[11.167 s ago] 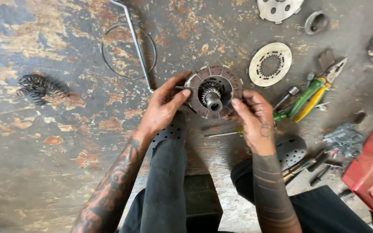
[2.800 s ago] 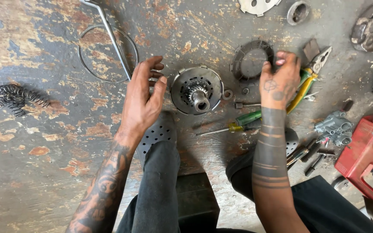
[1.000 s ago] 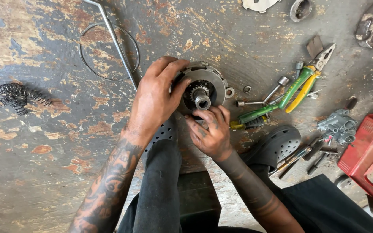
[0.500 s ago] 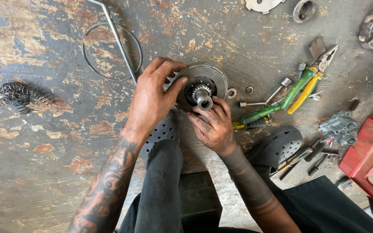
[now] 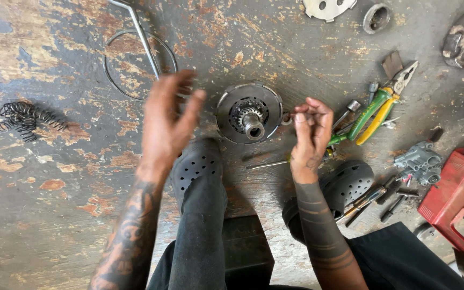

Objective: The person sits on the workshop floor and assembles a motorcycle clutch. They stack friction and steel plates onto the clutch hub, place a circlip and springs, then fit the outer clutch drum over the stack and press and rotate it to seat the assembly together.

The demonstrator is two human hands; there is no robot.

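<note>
Clutch hub (image 5: 249, 111) under my hands: dull grey metal, greasy. Floor (image 5: 71, 177): rough, flaking paint. Pliers (image 5: 374, 110): glossy green-yellow plastic grips.

Both hands have come off the clutch hub (image 5: 249, 111): the left hand (image 5: 168, 122) lifted open, the right hand (image 5: 311, 129) drawn back, fingertips pinched.

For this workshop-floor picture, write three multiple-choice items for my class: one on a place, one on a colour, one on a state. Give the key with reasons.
1. Where does the coil of dark springs lie?
A. far left of the floor
B. on the red stool
C. between the shoes

2. What colour are the handles of the pliers?
A. blue
B. green and yellow
C. black

3. How is the left hand?
A. gripping the round metal hub
B. flat on the floor
C. raised, open, clear of the hub

Key: A, it sits alone at the left; B, both colours show; C, the round metal hub lies untouched beside it.
</note>
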